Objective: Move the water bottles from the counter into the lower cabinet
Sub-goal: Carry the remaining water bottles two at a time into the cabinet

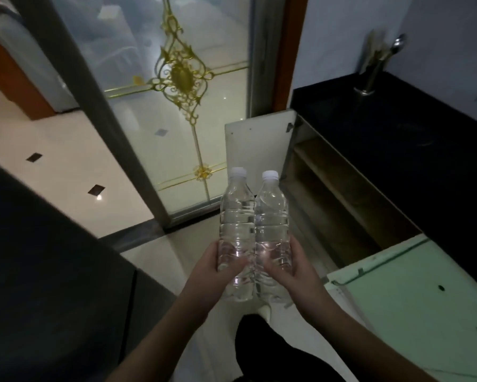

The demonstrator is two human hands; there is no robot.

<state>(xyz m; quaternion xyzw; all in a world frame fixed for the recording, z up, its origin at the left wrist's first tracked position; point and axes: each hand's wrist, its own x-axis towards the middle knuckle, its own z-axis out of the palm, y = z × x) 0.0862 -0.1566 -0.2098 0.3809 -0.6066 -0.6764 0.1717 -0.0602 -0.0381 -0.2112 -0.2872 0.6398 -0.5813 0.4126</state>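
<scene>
Two clear water bottles with white caps stand upright side by side, touching, held above the floor. My left hand (208, 267) grips the lower part of the left bottle (236, 213). My right hand (298, 268) grips the lower part of the right bottle (271, 216). Just to the right of the bottles is the lower cabinet (339, 194), with its doors swung open and a bare wooden shelf inside. The black counter (413, 150) lies above it.
One open cabinet door (255, 144) stands behind the bottles; another pale green one (413, 296) juts out at the lower right. A chrome tap (375, 67) rises at the counter's back. A glass sliding door (176, 106) with gold ornament is ahead. A dark surface (39, 271) fills the left.
</scene>
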